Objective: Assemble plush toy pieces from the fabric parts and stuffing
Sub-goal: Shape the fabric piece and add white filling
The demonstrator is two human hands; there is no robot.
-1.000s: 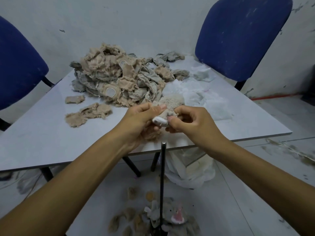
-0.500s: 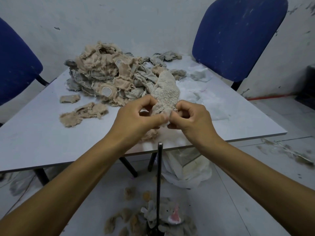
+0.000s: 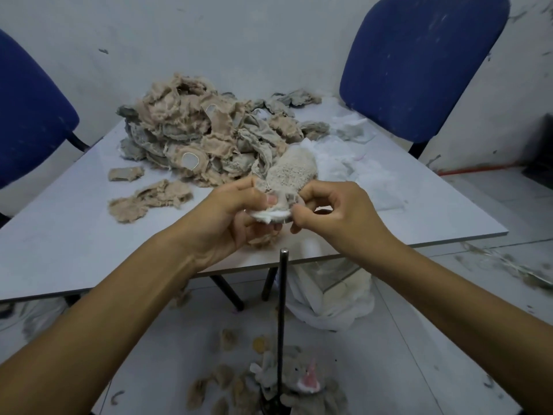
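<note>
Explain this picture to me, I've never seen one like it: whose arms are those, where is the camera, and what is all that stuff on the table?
There is no machine here. A camera worn on a person's head looks down at their own arms. The left hand and the right hand pinch a beige plush piece with white stuffing showing at its open end. On the white table lie a pile of fabric parts and loose white stuffing. A dark metal rod stands upright near the table edge. Blue chairs stand behind.
</note>
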